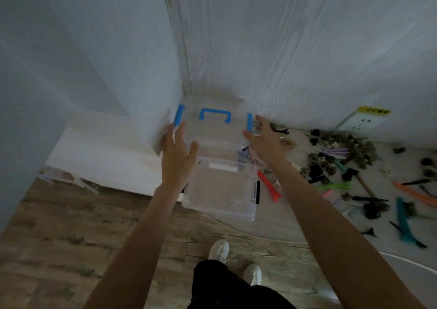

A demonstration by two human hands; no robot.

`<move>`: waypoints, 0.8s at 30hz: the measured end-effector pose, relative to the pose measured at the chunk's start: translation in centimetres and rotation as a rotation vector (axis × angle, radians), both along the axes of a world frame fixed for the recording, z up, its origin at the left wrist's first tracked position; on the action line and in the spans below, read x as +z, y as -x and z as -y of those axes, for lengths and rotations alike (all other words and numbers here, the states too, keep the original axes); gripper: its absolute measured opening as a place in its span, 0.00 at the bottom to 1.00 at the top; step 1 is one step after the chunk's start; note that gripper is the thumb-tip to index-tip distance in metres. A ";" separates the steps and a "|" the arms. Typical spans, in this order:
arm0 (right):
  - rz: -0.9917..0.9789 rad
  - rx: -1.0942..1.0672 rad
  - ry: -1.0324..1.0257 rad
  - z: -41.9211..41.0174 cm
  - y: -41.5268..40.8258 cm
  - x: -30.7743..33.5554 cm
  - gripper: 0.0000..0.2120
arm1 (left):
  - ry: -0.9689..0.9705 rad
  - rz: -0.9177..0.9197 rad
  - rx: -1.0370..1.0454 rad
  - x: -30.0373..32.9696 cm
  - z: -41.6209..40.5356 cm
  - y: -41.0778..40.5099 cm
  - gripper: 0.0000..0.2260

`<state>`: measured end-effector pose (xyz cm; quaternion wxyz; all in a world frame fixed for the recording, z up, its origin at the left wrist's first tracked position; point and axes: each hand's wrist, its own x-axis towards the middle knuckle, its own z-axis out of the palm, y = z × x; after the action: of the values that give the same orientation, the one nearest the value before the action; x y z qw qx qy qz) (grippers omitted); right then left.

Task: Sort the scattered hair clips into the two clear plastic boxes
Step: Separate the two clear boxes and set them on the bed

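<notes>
Only sign was a yellow label (373, 110) stuck on the wall just above the white socket plate (360, 122); dark characters on it, too blurred to read. White sticker (223, 166) on the near clear box (220, 190), well left of socket, blank or illegible.

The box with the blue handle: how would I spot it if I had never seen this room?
Look to the corner where the white wall meets the wood-grain panel. On the table there, between the left hand and the right hand, sits the lidded clear box. Unlike the open clear box just in front of it, it has a blue handle and blue side latches.
</notes>
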<state>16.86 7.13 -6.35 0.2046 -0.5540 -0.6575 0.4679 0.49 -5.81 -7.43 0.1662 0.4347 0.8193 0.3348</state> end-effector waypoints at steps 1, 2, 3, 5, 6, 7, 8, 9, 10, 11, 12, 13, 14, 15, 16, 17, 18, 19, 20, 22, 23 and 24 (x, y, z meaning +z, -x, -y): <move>-0.012 -0.021 0.027 -0.5 0.7 -0.2 0.28 | 0.044 0.017 0.014 0.0 -0.8 0.2 0.25; -0.006 -0.047 0.038 -0.9 1.1 -0.4 0.28 | 0.085 0.014 0.019 -0.1 -1.4 0.2 0.26; 0.015 -0.072 0.034 -1.4 1.4 -0.7 0.27 | 0.114 -0.006 0.017 -0.3 -2.1 0.4 0.26; 0.037 -0.105 0.042 -2.0 1.3 -1.2 0.22 | 0.147 -0.090 0.019 -0.8 -3.0 0.6 0.27; 0.018 -0.120 0.064 -2.3 1.0 -1.3 0.19 | 0.156 -0.142 0.022 -1.0 -3.5 0.7 0.27; -0.021 -0.132 0.091 -2.4 0.6 -1.4 0.16 | 0.164 -0.183 0.030 -1.1 -3.9 0.7 0.27; -0.060 -0.139 0.114 -2.5 0.1 -1.7 0.13 | 0.170 -0.198 0.044 -1.2 -4.2 0.6 0.27; -0.068 -0.148 0.126 -2.8 -0.5 -1.9 0.13 | 0.181 -0.183 0.059 -1.2 -4.7 0.6 0.27; -0.034 -0.150 0.123 -3.1 -1.2 -2.0 0.13 | 0.187 -0.146 0.075 -1.1 -5.0 0.7 0.26; 0.015 -0.149 0.119 -3.4 -1.8 -2.1 0.14 | 0.187 -0.100 0.082 -1.1 -5.5 0.9 0.24; 0.048 -0.147 0.105 -3.6 -2.3 -2.1 0.15 | 0.181 -0.056 0.082 -1.1 -5.9 1.1 0.21; 0.056 -0.150 0.074 -3.6 -2.7 -2.1 0.16 | 0.175 -0.016 0.068 -1.1 -6.2 1.3 0.18; 0.063 -0.154 0.002 -3.5 -3.1 -2.0 0.16 | 0.164 0.017 0.047 -1.1 -6.5 1.5 0.16; 0.095 -0.144 -0.120 -3.3 -3.4 -2.0 0.17 | 0.154 0.048 0.030 -1.1 -6.6 1.7 0.15; 0.147 -0.099 -0.261 -3.1 -3.7 -1.9 0.18 | 0.146 0.079 0.016 -1.0 -6.8 1.8 0.15; 0.212 -0.012 -0.412 -2.7 -4.0 -1.8 0.19 | 0.143 0.100 0.005 -0.9 -6.9 1.8 0.15; 0.278 0.113 -0.541 -2.3 -4.2 -1.8 0.21 | 0.146 0.112 -0.003 -0.7 -7.0 1.8 0.16; 0.352 0.254 -0.608 -2.2 -4.4 -1.8 0.24 | 0.155 0.126 -0.006 -0.6 -6.9 1.7 0.16; 0.442 0.389 -0.614 -2.1 -4.6 -1.7 0.27 | 0.157 0.147 -0.003 -0.5 -6.9 1.6 0.16; 0.613 0.582 -0.550 -2.2 -5.0 -1.6 0.33 | 0.151 0.187 0.007 -0.5 -6.8 1.6 0.15; 0.631 0.614 -0.539 -2.3 -5.3 -1.7 0.33 | 0.155 0.215 0.014 -0.5 -6.8 1.6 0.14; 0.596 0.616 -0.554 -2.5 -5.5 -1.5 0.30 | 0.150 0.267 0.027 -0.8 -6.8 1.8 0.14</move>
<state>22.34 9.65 -7.90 0.0000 -0.3687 -0.9195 0.1365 -1.31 0.95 -8.26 0.3012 0.3619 0.8184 0.3294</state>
